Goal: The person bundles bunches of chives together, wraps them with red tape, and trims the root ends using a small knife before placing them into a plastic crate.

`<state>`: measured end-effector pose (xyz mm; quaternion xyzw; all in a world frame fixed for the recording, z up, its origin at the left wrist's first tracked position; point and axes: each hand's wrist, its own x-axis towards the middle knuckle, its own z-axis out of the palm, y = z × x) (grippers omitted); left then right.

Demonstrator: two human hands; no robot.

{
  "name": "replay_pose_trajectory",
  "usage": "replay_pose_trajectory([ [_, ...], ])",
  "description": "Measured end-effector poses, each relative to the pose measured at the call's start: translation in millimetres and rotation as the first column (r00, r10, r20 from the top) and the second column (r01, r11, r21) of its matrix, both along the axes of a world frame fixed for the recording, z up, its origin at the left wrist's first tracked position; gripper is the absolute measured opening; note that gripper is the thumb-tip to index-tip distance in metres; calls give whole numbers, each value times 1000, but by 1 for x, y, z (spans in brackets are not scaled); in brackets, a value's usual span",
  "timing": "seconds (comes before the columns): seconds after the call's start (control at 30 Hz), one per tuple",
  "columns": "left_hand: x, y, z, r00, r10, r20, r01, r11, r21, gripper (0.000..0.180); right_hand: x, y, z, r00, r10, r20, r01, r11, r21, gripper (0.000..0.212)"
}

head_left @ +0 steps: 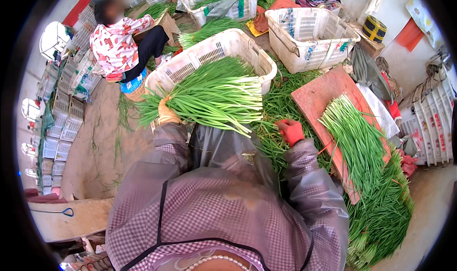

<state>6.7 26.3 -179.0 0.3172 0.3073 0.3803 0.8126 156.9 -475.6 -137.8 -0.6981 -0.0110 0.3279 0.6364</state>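
While our bundle of green chives point(209, 97) lies across our lap in front of the tipped white basket point(223, 47), we judge the sorting well underway: a neat row of trimmed stalks point(354, 137) already sits on the reddish board point(316, 97) to our right, with a big heap point(381, 218) piled below it and plenty more loose greens on the ground. Our left hand point(167, 114), in a tan glove, is closed around the bundle's near end. Our right hand point(290, 130), red-gloved, is curled nearly closed, pinching at loose stalks point(271, 137) beside the board.
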Motion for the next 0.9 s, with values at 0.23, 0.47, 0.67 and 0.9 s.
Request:
replay_pose_trajectory([
  [0.23,5,-28,17,999,-33,32,35,996,-78,24,-18,12,-2,715,342,610,-233,939,-252,58],
  [0.47,12,-61,45,1000,-30,0,30,995,-93,19,-18,66,13,992,100,79,-115,969,221,23],
  [0.67,17,-86,66,999,42,-21,-44,994,-98,20,-19,46,9,992,130,8,-129,976,177,20],
  [0.9,19,-88,69,997,-18,73,29,990,-141,18,-12,-23,-13,993,-94,-78,102,989,108,35],
])
